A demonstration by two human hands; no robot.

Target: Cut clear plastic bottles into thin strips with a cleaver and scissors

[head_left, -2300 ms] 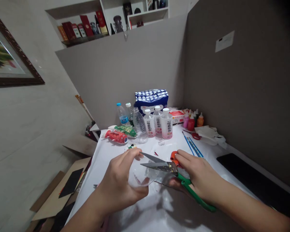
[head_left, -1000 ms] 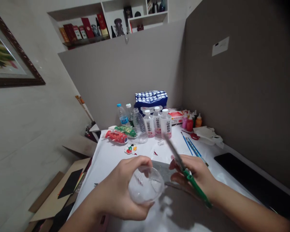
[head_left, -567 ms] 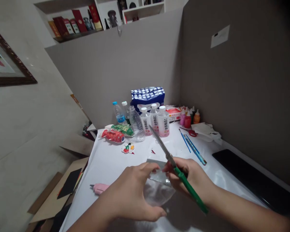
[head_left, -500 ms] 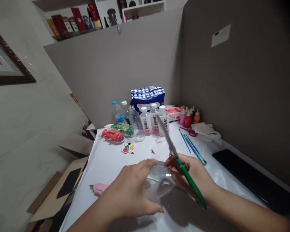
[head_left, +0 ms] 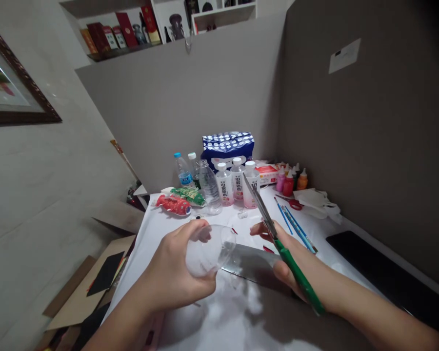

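A clear cut plastic bottle piece point(head_left: 210, 251) is in my left hand point(head_left: 177, 263), fingers and thumb wrapped round its side. My right hand point(head_left: 296, 258) carries scissors with green handles point(head_left: 298, 275), their blades pointing up and away over the table. The right fingers are partly spread, with the handle lying across the hand. Between the hands, a grey flat sheet or blade-like strip point(head_left: 256, 263) lies low on the white cloth; what it is I cannot make out. Small red scraps point(head_left: 268, 249) lie beyond it.
Several bottles point(head_left: 225, 185) stand at the back before a blue package point(head_left: 229, 146). Red point(head_left: 173, 204) and green fish-shaped crafts lie at the left. Paint bottles point(head_left: 288, 184), red-handled scissors point(head_left: 295, 204), brushes point(head_left: 298, 226) and a black slab point(head_left: 373, 268) are on the right.
My left hand has moved left with the clear piece, away from my right hand. The right fingers have let go of the piece and still carry the green scissors. The view has shifted slightly.
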